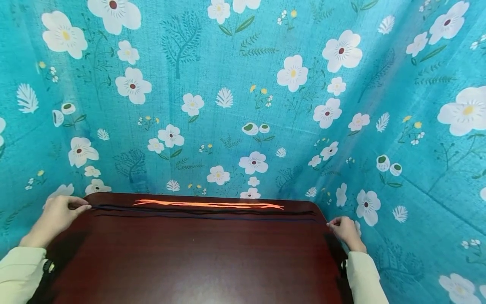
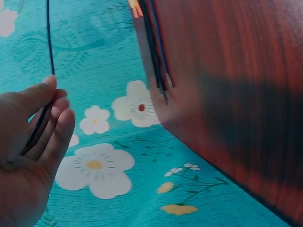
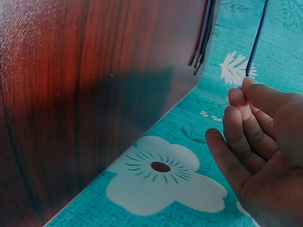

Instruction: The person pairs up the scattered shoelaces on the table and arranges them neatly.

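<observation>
My left hand [image 1: 60, 216] pinches a dark shoelace [image 2: 49, 38] between thumb and fingers, with its tail lying across the palm. Beyond the table's other side, my right hand [image 1: 345, 231] pinches the end of a dark lace [image 3: 258, 33] between thumb and forefinger. It looks like one lace drawn straight between both hands, though its middle cannot be told from the laces below. Orange laces [image 1: 209, 205] lie along the table's far edge. Beside them are black laces [image 2: 152, 52] and a navy lace [image 2: 162, 47], laid lengthwise with their tips near the table corners.
The dark reddish-brown table [image 1: 197, 257] has rounded far corners and a glossy top. A teal cloth [image 1: 228, 139] with white flowers hangs behind it and along both sides. Both hands are out past the table's side edges, in front of the cloth.
</observation>
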Demonstrator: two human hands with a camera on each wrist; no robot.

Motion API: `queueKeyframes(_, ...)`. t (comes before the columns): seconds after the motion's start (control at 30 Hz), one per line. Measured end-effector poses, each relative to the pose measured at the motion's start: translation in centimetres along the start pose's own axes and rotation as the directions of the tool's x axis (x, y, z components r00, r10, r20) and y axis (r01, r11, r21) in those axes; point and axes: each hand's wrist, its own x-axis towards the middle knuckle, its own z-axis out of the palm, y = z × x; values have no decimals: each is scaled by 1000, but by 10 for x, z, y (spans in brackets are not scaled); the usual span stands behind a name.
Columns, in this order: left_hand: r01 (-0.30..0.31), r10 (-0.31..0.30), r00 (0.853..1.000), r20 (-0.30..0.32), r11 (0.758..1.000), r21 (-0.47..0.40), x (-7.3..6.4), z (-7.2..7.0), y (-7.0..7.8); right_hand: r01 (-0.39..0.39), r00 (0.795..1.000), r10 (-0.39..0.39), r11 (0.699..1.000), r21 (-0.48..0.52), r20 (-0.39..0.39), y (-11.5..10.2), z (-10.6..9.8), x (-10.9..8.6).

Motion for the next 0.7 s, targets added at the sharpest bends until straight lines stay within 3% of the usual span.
queueKeyframes(0.07,17,-17,1000,9,1000,5,-1,3,-4,-19,1000,19,1000,5,13,-3,-1,-1)
queueKeyframes(0.17,23,-24,997,70,1000,10,0,8,-9,-43,998,43,999,6,42,-4,1,-2)
queueKeyframes(0.27,40,-38,985,169,999,-10,0,14,-13,-53,996,53,999,-5,66,0,7,2)
queueKeyframes(0.37,71,-66,972,225,997,-16,1,18,-16,-66,994,67,998,-20,87,3,13,8)
queueKeyframes(0.7,208,-199,946,254,978,-6,-4,33,-33,-134,982,146,986,-104,121,9,30,19)
